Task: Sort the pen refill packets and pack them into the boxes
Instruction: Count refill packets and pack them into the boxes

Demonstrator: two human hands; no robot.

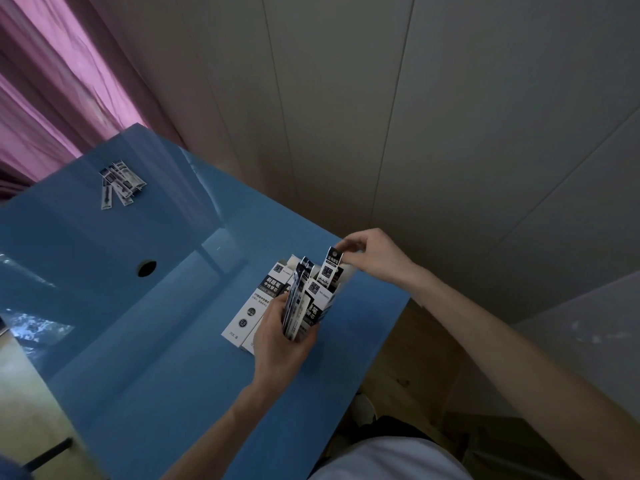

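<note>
White refill boxes (256,299) with black labels lie side by side near the right edge of the blue table (156,341). My left hand (280,344) grips a bundle of refill packets (298,306), held upright over the boxes. My right hand (370,254) pinches the top of a single packet (330,268), which stands at the open end of the rightmost box (341,282). A small pile of several more packets (119,183) lies at the far left of the table.
A round cable hole (147,268) sits in the tabletop left of the boxes. Pink curtains (52,98) hang at the far left, and a grey panelled wall (415,116) runs behind the table. Wooden floor shows past the table's right edge.
</note>
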